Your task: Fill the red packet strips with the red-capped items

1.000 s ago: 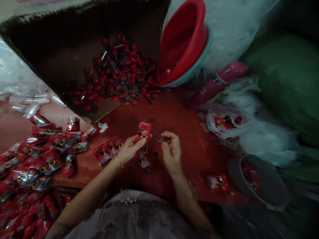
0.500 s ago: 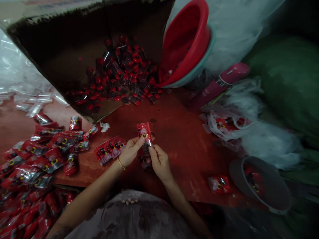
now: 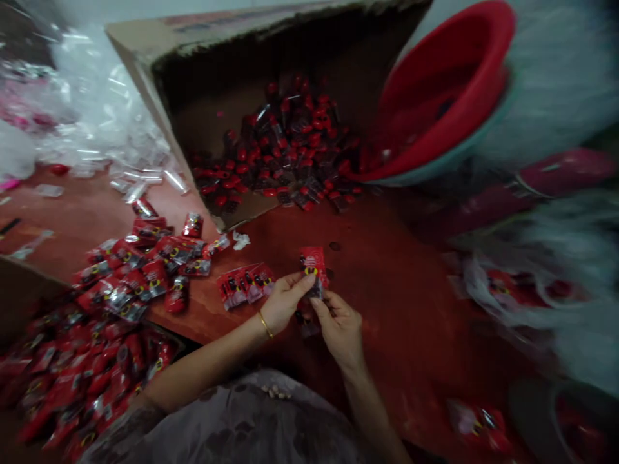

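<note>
Your left hand (image 3: 286, 301) pinches the small red printed plastic sachet (image 3: 313, 265) upright above the reddish wooden surface (image 3: 387, 283); right hand (image 3: 340, 322) fingers close on its lower edge at 6 o'clock. Keep both pinches firm and level.

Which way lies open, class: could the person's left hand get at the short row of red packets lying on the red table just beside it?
Probably yes. The left hand is beside the row of red packets, with bare red table between; but its grip holds a small red packet.
</note>
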The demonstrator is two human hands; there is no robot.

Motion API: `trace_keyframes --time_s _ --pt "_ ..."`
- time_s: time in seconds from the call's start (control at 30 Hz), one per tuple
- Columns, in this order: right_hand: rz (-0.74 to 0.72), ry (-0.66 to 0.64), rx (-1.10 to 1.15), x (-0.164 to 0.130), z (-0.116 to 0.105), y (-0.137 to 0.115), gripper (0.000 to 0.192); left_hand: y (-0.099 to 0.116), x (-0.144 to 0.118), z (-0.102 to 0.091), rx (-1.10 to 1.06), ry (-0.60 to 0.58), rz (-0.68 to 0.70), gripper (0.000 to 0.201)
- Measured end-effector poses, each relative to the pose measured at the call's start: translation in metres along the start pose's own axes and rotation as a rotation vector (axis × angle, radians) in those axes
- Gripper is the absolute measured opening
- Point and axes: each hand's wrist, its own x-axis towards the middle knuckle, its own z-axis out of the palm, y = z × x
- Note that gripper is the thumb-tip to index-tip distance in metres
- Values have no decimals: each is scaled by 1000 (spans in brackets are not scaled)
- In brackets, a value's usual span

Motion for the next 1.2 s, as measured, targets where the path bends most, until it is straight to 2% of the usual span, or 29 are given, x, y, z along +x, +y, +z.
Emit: trace_keyframes --time_s 0.23,0.3,0.37,0.4,0.47,0.57,0.63,0.7,0.77,0.9,1.0,1.1,1.2 --pt "-83 -26 -111 11 24 6 25 0 -15 -15 -177 49 -71 43" --pt "-171 9 -238 14 27 7 27 9 -19 -26 -210 93 -99 40" --pt "-273 44 -398 17 23 10 26 24 -23 -45 -238 150 -98 34" --pt "-316 52 -476 17 17 11 26 35 -25 -58 -262 199 -66 30" --pt "-381 44 -628 15 1 15 29 59 -28 -89 -326 368 67 23" --pt "-411 -14 -838 5 -19 23 43 94 -32 -135 -431 650 350 33" --pt "-400 -22 -955 -3 -25 29 47 105 -34 -149 -462 667 408 47" --pt "-384 -4 -1011 -10 -23 35 40 102 -35 -144 -405 633 357 53" --pt "-375 7 -1004 -14 -19 40 27 85 -34 -124 -208 566 281 47" --pt "-365 25 -954 -12 -12 43 16 32 -27 -70 495 300 205 38" --pt "-391 84 -830 -8 -13 39 17 8 -21 -41 857 135 206 44" --pt "-440 135 -668 -5 -15 31 15 4 -14 -25 951 12 211 42" --pt "-376 165 -480 -2 -12 23 14 7 -6 -17 797 -63 199 29"
